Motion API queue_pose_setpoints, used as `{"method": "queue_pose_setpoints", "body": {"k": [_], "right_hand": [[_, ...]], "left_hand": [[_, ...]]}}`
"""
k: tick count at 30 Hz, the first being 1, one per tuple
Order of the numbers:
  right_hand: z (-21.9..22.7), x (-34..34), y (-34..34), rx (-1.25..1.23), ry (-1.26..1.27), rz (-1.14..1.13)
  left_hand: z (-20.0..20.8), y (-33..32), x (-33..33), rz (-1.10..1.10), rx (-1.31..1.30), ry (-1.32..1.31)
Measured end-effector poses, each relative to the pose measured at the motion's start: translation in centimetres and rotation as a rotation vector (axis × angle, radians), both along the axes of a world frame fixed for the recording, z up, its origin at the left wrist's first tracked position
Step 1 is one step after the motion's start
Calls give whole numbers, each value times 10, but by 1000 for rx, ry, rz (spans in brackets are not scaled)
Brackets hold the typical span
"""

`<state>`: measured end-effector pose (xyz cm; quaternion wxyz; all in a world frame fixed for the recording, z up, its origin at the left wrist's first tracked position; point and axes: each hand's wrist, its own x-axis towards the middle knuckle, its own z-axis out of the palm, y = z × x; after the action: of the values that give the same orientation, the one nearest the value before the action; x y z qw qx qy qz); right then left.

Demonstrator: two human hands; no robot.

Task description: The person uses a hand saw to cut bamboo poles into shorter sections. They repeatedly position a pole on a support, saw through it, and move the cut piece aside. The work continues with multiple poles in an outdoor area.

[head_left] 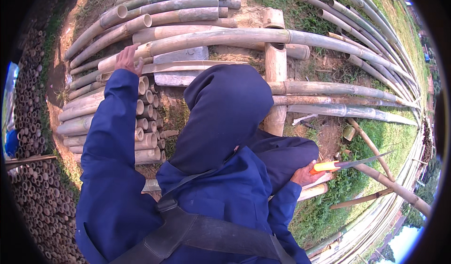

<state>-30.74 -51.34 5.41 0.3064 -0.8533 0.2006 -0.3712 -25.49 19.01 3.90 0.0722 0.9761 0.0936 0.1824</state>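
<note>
A long bamboo pole lies crosswise in front of me, passing over an upright-looking bamboo post that has a cut-out at its top. My left hand is closed over the pole near its left end, fingers across the top and thumb toward me. Low on the right, beside my bent leg, my right hand grips a handsaw by its orange and yellow handle. The saw's blade points away to the right, apart from the pole.
Cut bamboo sections are stacked at the left, below my left hand. Longer poles lie at the far left, and more poles at the far right. Grey blocks sit under the pole. Propped bamboo sticks stand at right.
</note>
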Motion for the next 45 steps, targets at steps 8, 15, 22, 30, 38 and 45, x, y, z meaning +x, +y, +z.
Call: {"method": "queue_pose_setpoints", "body": {"k": [8, 15, 22, 30, 38, 45], "right_hand": [[30, 60, -31, -84, -69, -7], [37, 101, -67, -45, -4, 108], [11, 137, -90, 9, 87, -112], [0, 165, -83, 80, 5, -124], [32, 146, -63, 267, -23, -152], [33, 133, -73, 338, -41, -97]], "left_hand": [[-87, -119, 34, -86, -81, 249], [-86, -118, 70, -135, -10, 624], [-83, -95, 59, -155, -23, 532], [-17, -79, 54, -318, 58, 267], [58, -107, 97, -365, 98, 291], [68, -125, 142, -314, 51, 255]]}}
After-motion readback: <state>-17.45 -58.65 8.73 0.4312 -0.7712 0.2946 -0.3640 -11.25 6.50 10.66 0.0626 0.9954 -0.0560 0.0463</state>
